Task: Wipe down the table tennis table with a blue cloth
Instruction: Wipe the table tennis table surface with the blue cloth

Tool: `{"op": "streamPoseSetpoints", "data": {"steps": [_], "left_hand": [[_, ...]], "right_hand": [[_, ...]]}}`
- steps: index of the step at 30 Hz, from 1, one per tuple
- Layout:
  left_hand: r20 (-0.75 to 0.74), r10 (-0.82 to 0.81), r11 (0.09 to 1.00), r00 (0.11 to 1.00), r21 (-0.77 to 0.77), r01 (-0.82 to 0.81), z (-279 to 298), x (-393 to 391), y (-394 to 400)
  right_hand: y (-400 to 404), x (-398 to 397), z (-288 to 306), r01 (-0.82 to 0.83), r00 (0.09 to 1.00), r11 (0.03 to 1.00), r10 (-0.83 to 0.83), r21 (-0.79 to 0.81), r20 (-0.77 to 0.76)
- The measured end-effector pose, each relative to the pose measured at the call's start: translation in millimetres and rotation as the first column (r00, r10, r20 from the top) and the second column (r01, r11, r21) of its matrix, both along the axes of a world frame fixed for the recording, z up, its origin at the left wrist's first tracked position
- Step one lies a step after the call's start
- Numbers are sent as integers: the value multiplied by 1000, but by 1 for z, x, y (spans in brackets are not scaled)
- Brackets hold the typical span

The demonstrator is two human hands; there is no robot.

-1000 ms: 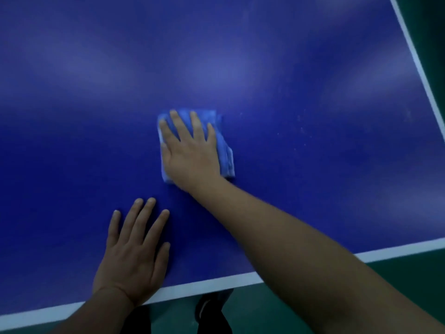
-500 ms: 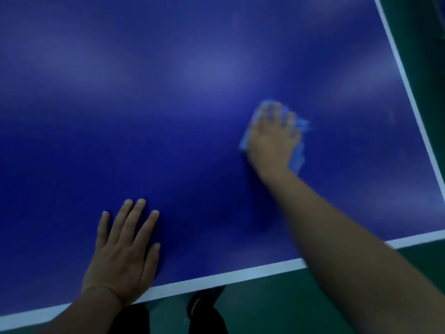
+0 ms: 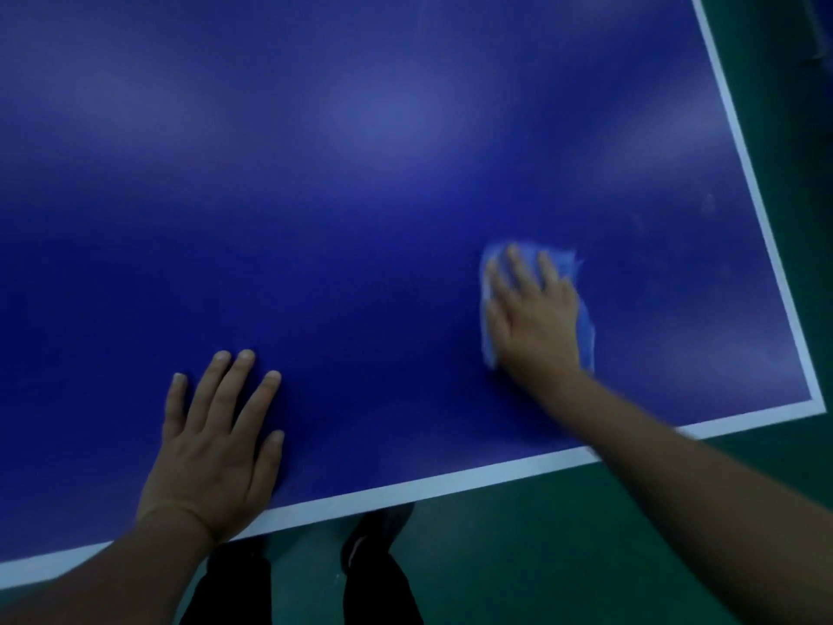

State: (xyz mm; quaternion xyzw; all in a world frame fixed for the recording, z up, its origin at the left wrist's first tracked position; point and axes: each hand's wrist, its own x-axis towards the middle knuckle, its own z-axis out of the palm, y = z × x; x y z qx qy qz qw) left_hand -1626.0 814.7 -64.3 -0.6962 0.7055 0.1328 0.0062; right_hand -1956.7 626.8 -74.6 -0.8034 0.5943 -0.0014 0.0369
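The table tennis table (image 3: 360,196) is deep blue with a white border line along its near and right edges. A light blue cloth (image 3: 586,329) lies flat on it near the right front corner. My right hand (image 3: 534,313) presses on the cloth with straight, spread fingers and covers most of it. My left hand (image 3: 216,444) rests flat on the bare table surface close to the near edge, fingers straight.
The table's right front corner (image 3: 816,406) is close to the cloth. Green floor (image 3: 563,557) lies beyond the near and right edges. My dark trousers and a shoe (image 3: 378,534) show below the near edge.
My right hand has slid the cloth from the middle of the table to the right and nearer the front edge. My left hand has stayed flat in place.
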Motion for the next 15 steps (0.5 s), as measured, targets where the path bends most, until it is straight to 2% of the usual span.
{"op": "streamPoseSetpoints", "data": {"steps": [3,5,7,9,10,12,13,14,15], "left_hand": [[-9,-2,1000,1000,-28,1,-3,1,1],[-3,-14,999,1000,-32,14,-6,2,2],[-7,-9,999,1000,-40,8,-7,3,3],[-5,-8,999,1000,-45,8,-8,3,3],[-2,-8,999,1000,-50,8,-8,2,3],[-1,-8,998,1000,-55,8,-7,3,3],[-5,-8,998,1000,-55,8,-7,3,3],[-9,-4,998,1000,-56,4,-7,3,3],[-13,3,998,1000,-56,-4,-6,3,3]], "right_hand": [[108,-33,-5,-412,910,909,414,65,-22],[110,-70,1,-497,864,864,501,82,-47],[71,-90,5,-366,927,930,369,40,-71],[24,-93,9,-4,999,1000,5,28,-46],[5,-87,11,206,979,978,-205,45,-17],[-23,-55,9,503,862,864,-504,28,53],[-30,-30,7,572,818,820,-572,18,68],[-30,-1,5,577,814,817,-576,1,74],[-24,30,2,518,853,855,-515,-20,84]]}}
